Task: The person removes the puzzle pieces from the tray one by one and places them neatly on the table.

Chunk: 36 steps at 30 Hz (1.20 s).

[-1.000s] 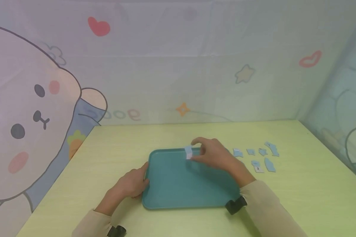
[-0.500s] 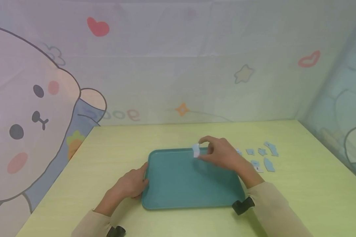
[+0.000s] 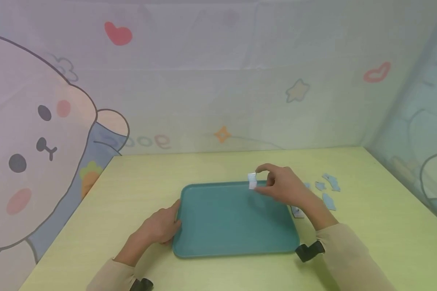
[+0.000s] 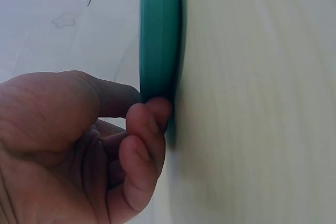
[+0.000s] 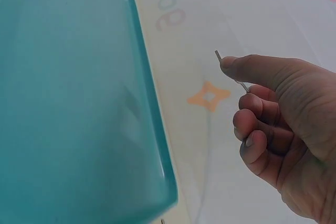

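The teal tray [image 3: 233, 230] lies flat on the table. My left hand [image 3: 162, 224] grips its left rim, and in the left wrist view the fingertips [image 4: 144, 124] curl at the tray's edge. Above the far right part of the tray, my right hand [image 3: 285, 185] pinches a small, thin light-blue and white puzzle piece [image 3: 252, 181] between thumb and fingers. Seen edge-on in the right wrist view, the piece [image 5: 217, 56] looks slightly bent. Other light-blue pieces [image 3: 329, 202] lie right of the tray, some partly hidden behind the right hand and forearm.
A white piece with a dark mark [image 3: 297, 212] lies close to the tray's right rim. The pale yellow table [image 3: 138, 173] ends at a printed cloth backdrop [image 3: 218, 89], with another cloth wall on the right.
My right hand has moved to the right and slightly away, carrying the puzzle piece, which has turned a little. The left hand stays on the tray's rim.
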Available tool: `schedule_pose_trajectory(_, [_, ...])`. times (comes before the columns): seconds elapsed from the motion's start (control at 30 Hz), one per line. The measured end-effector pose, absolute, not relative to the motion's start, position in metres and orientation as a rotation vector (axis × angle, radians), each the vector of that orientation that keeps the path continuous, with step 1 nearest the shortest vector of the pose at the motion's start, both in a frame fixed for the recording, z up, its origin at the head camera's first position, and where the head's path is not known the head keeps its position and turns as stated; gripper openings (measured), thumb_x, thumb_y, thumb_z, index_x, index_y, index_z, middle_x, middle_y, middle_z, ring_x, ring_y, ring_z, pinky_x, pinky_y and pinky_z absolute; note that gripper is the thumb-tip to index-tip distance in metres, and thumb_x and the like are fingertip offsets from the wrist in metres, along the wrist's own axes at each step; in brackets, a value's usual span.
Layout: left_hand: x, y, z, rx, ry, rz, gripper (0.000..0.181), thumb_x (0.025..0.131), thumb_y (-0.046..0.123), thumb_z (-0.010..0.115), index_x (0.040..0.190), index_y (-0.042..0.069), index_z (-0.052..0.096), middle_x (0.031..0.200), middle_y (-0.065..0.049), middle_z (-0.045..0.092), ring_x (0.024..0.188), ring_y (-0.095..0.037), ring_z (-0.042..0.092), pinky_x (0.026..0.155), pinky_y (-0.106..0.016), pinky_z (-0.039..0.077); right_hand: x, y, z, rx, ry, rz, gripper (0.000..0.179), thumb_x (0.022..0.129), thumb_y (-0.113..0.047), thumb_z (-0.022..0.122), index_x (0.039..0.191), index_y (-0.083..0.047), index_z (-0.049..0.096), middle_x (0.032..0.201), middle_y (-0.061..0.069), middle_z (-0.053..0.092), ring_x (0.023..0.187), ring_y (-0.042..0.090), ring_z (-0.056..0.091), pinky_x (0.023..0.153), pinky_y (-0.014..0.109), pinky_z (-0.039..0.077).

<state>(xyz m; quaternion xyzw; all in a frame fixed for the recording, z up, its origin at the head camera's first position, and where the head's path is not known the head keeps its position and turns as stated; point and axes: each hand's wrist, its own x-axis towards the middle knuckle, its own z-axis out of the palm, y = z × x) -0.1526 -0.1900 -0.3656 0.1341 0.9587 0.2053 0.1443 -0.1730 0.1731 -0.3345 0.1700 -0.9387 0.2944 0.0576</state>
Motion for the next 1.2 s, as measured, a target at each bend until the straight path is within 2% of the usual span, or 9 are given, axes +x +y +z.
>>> schedule_pose_trajectory(0.5, [-0.15, -0.191, -0.366, 0.393, 2.76, 0.609, 0.067, 0.105, 0.008, 0.049, 0.163, -0.01, 0.021, 0.055, -0.005, 0.056, 0.044, -0.013, 0.05, 0.049, -0.026, 0.038, -0.162, 0.216, -0.335, 0.439, -2.848, 0.914, 0.047, 0.093, -0.023, 0.082, 0.133, -0.007, 0.064, 0.066, -0.002, 0.061, 0.05, 0.015, 0.059, 0.056, 0.031, 0.048])
schedule_pose_trajectory(0.9, [-0.15, -0.189, -0.366, 0.371, 2.749, 0.611, 0.068, 0.105, 0.008, 0.049, 0.164, -0.009, 0.02, 0.057, -0.005, 0.056, 0.044, -0.013, 0.05, 0.049, -0.026, 0.039, -0.157, 0.239, -0.33, 0.358, -2.878, 0.968, 0.052, 0.093, -0.026, 0.081, 0.138, -0.009, 0.062, 0.071, 0.005, 0.066, 0.053, 0.021, 0.061, 0.057, 0.032, 0.045])
schedule_pose_trajectory(1.2, [-0.15, -0.189, -0.365, 0.401, 2.76, 0.609, 0.067, 0.105, 0.008, 0.049, 0.163, -0.011, 0.021, 0.056, -0.006, 0.057, 0.043, -0.013, 0.05, 0.049, -0.026, 0.039, -0.153, 0.261, -0.315, 0.232, -2.928, 0.979, 0.057, 0.096, -0.03, 0.077, 0.146, -0.01, 0.058, 0.072, 0.002, 0.066, 0.056, 0.024, 0.065, 0.062, 0.036, 0.047])
